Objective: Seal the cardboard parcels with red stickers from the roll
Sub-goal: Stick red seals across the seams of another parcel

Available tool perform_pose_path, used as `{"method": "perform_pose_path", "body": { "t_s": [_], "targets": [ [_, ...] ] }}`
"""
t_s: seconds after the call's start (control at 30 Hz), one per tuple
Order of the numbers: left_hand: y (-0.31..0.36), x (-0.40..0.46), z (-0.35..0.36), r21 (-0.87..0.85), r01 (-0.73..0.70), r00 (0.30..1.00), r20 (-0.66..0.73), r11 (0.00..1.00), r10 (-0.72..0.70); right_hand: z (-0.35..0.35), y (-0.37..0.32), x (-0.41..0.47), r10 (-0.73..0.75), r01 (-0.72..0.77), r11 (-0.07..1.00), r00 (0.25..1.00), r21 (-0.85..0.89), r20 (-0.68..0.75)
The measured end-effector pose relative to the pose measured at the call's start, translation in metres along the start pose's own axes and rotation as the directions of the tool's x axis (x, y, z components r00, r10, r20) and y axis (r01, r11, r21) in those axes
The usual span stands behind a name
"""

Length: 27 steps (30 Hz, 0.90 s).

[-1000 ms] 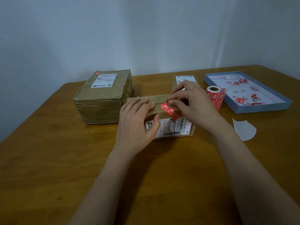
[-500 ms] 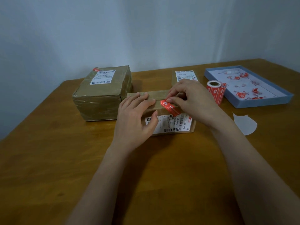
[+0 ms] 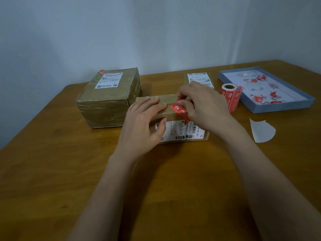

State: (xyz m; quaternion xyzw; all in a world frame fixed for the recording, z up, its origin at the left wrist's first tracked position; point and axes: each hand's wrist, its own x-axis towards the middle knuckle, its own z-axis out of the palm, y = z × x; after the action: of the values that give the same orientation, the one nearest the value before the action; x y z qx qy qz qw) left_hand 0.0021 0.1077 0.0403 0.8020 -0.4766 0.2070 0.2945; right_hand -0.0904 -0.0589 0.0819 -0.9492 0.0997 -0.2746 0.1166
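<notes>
Both hands on small parcel mid-table. Left hand lies flat, fingers straight, pressing its top, thumb on front label. Right hand curled, fingertips pinching/pressing red sticker over top-front edge, just beside left fingertips. Sticker roll stands just right of right hand.

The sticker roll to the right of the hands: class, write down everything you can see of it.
The sticker roll stands upright on the wooden table, between the right hand and the blue tray. Red printed stickers with white marks wrap its outside; the hollow core, pale inside, opens upward. Its loose end lifts slightly near the top. The right hand overlaps its lower left edge in this view; whether they touch is unclear.
</notes>
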Motion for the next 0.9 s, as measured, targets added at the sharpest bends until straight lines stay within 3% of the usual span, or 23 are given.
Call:
{"method": "perform_pose_path", "body": {
  "t_s": [0.9],
  "targets": [
    [0.0032, 0.0000, -0.0008, 0.046, 0.018, 1.000, 0.018, 0.999, -0.019, 0.0067, -0.0002, -0.0032, 0.046, -0.033, 0.992, 0.994, 0.123, -0.104]
  ]
}}
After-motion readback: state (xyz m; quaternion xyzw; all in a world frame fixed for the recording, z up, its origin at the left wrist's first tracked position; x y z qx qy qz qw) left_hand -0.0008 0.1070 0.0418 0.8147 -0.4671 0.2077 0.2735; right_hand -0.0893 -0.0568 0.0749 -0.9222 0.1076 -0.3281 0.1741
